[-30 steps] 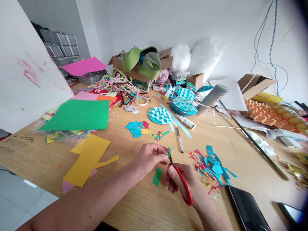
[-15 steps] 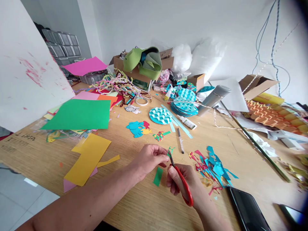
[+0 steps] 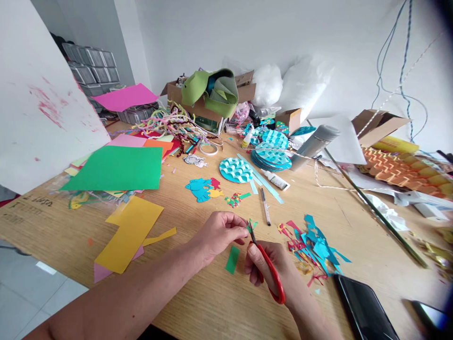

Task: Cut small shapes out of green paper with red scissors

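Red-handled scissors [image 3: 272, 274] are gripped in my right hand [image 3: 266, 267], thumb on top, with the dark blades pointing away from me. My left hand [image 3: 222, 234] pinches a small piece of green paper [image 3: 252, 225] at its fingertips, right by the blade tips. Much of that piece is hidden by the fingers and blades. Below the left hand lies a green paper rectangle [image 3: 232, 259]. Beyond the hands are blue, red and yellow paper fish [image 3: 200, 189] and a little heap of tiny coloured cut-outs [image 3: 234, 200].
Blue and red paper scraps [image 3: 318, 243] and a black phone [image 3: 364, 307] lie to the right. A pen [image 3: 265, 207], a glue bottle [image 3: 276, 180] and a wavy-patterned blue disc [image 3: 236, 170] sit farther back. Yellow paper [image 3: 130, 236] and a green sheet [image 3: 116, 167] are at left.
Hardly anything differs. The scissors and the green piece at their tips have shifted very slightly; both hands stay in nearly the same place.
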A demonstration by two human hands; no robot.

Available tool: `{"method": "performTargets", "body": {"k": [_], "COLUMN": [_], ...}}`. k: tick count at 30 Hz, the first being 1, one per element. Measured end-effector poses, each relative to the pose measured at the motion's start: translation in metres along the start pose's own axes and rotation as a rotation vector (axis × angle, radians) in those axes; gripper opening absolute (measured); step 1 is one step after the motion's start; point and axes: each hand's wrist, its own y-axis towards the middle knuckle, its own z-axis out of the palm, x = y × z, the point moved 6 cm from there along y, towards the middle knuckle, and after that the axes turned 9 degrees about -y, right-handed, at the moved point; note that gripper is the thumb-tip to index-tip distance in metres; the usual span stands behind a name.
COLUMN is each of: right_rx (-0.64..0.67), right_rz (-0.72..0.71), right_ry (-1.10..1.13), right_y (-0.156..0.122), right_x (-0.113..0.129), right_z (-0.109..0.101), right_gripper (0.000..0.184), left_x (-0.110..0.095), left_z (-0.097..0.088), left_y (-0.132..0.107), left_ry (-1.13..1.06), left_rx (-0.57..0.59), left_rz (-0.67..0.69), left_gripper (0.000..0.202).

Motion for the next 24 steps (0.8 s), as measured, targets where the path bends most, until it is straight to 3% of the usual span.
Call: {"method": "performTargets", "body": {"k": [24], "right_rx": [0.002], "right_rz": [-0.002], "right_ry": [0.001], "right_y": [0.0013], "right_x": [-0.0006], "right_z": [-0.0004], "right_gripper": [0.053], "left_x": [0.0014], "left_z": [-0.0002], "left_y": [0.0006], "left_ry": [0.028], "left_rx": [0.011], "left_rz": [-0.047], "left_gripper": [0.019]}}
